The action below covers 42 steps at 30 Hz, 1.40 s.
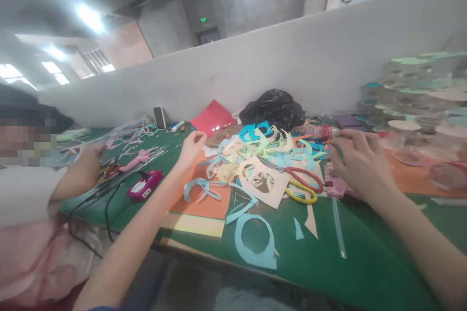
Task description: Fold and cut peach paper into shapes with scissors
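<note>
My left hand [192,148] hovers over the left side of the paper heap, fingertips curled together; anything between them is too small to make out. Below it lie orange sheets [215,206] on a pale yellow one. My right hand [359,163] is open, fingers apart, just above a pink glue gun [337,187] with a clear glue stick [339,233] sticking out toward me. Between my hands is a heap of cut paper scraps [268,143] in blue, green and cream. Scissors [299,180] with one red and one yellow handle rest on it.
A black plastic bag [273,109] and red sheet [213,116] sit by the wall. Stacked paper-and-plastic pieces [423,92] rise at right. On the left, another person's arm [82,170] reaches over the table near a magenta device [145,186], black cable and another pink glue gun [136,160].
</note>
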Each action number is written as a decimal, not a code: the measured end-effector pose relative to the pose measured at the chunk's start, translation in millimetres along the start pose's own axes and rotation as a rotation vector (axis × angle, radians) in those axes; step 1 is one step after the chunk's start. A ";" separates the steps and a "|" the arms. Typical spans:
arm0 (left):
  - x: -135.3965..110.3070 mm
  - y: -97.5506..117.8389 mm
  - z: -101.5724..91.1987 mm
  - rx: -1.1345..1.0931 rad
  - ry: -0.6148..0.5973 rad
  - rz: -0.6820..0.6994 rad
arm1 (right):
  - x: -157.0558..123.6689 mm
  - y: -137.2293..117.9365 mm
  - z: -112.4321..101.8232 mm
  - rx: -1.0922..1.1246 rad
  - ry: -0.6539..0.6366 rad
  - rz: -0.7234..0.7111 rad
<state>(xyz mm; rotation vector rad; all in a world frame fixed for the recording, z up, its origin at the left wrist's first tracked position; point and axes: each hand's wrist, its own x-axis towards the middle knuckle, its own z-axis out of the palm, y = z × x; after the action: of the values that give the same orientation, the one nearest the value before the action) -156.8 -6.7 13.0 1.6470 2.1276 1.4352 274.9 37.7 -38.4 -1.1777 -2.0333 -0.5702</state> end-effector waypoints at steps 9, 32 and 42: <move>-0.9 -15.8 40.2 0.288 0.021 0.149 | -3.3 -3.1 -1.4 -0.184 -0.003 0.016; -41.7 18.6 22.3 0.277 -0.344 0.621 | -4.0 6.1 5.0 -0.296 0.096 0.084; -17.1 89.7 91.5 0.193 -0.473 1.114 | -10.3 12.5 2.8 -0.458 0.067 0.262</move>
<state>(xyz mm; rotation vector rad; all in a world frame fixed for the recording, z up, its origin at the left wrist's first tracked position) -33.9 32.9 18.0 3.0753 1.0784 0.7598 288.3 39.9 -47.7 -1.6360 -1.6999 -0.9591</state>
